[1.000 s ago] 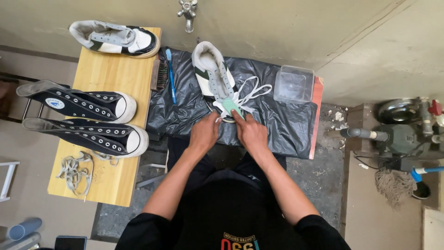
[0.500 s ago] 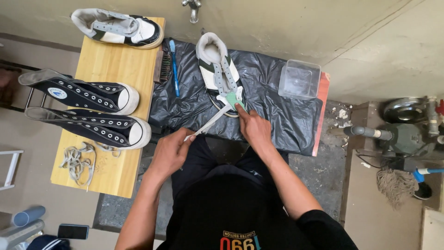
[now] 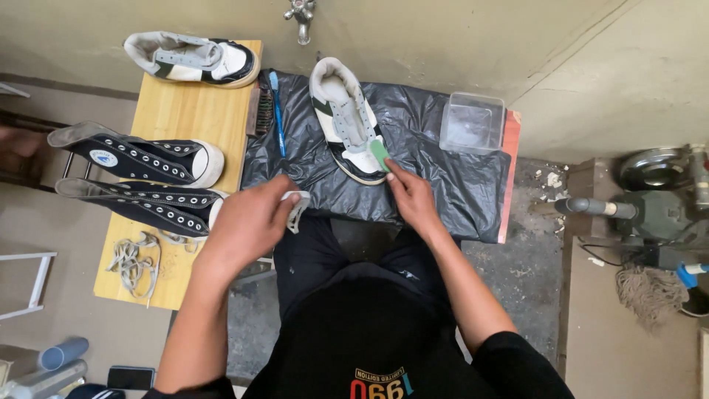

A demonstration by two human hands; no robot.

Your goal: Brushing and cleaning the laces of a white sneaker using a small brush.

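Our left hand grips a white lace in closed fingers, clear of the sneaker on the black sheet. Our right hand pinches its green tongue tab. Unlacing looks finished. Brushes, a clear tub and black high-tops on the table sit nearby, none obstructing.

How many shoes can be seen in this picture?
4: a white shoe at the wooden table's far end, two black high-top shoes lying mid-table, and a white shoe on the black plastic sheet.
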